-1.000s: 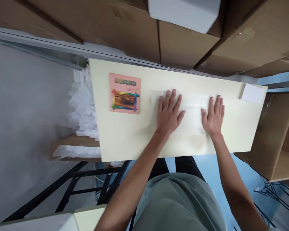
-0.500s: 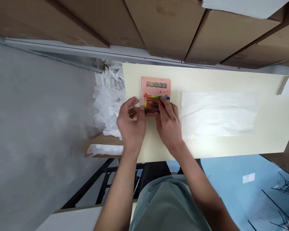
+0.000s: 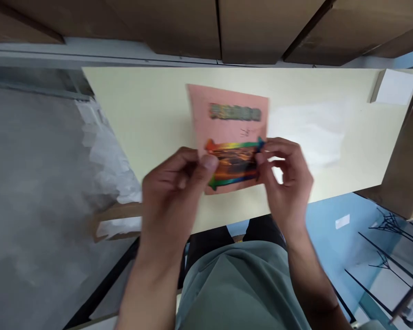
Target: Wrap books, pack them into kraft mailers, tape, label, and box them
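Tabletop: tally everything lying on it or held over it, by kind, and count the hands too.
Pink booklet, between both hands: 1
White sheet, on the table: 1
White block, near the table's right end: 1
Hands, left hand and right hand: 2
Total: 5

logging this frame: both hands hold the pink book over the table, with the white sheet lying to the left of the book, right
Not quite: the white sheet lies to the right of the pink book, as the head view shows. Both hands do hold the book over the table.
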### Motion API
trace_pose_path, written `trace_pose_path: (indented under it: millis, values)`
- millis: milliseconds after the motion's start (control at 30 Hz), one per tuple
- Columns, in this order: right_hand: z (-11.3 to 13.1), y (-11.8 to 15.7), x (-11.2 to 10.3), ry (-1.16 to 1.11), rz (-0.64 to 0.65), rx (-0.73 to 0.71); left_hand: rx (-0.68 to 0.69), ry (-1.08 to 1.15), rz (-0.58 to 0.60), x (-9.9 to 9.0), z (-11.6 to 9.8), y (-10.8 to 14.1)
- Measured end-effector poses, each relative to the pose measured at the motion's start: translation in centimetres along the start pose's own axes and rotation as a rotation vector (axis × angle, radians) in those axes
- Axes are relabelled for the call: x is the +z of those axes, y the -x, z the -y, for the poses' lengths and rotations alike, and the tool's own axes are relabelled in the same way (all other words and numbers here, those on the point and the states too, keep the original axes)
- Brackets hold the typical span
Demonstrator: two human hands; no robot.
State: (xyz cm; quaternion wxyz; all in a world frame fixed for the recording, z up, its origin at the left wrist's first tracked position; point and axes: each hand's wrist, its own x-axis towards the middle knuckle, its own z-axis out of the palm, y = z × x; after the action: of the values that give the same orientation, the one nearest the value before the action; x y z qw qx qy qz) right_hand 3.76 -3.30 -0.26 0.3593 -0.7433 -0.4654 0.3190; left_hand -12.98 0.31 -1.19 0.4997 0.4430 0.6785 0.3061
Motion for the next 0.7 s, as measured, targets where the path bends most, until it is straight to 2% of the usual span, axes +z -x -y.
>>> trace_pose_path:
  millis: [100,133,200,267,433,700]
  values:
    - [-2.4,-0.7,-4.1,-0.04,0.003,0.107,-0.052,0.088,0.113,3.9,0.6,1.2]
    - [-3.3,-1.0,-4.9,-0.042,0.024,0.139,-0.052,0.089,0.109,5.1,1.0,1.6]
    - [-5.1,-1.7,-5.5,-0.024,0.068,0.182,-0.033,0.03,0.049,7.0,2.0,2.2]
    - [-6.6,-2.3,-5.2,0.015,0.116,0.187,-0.013,-0.067,-0.034,8.3,3.1,2.7]
    - [-9.0,-3.1,-3.5,0.113,0.185,0.081,-0.023,-0.181,-0.19,9.8,5.0,3.0]
    - [-9.8,-3.2,-3.0,0.196,0.2,-0.05,-0.045,-0.174,-0.24,10.5,4.5,3.0]
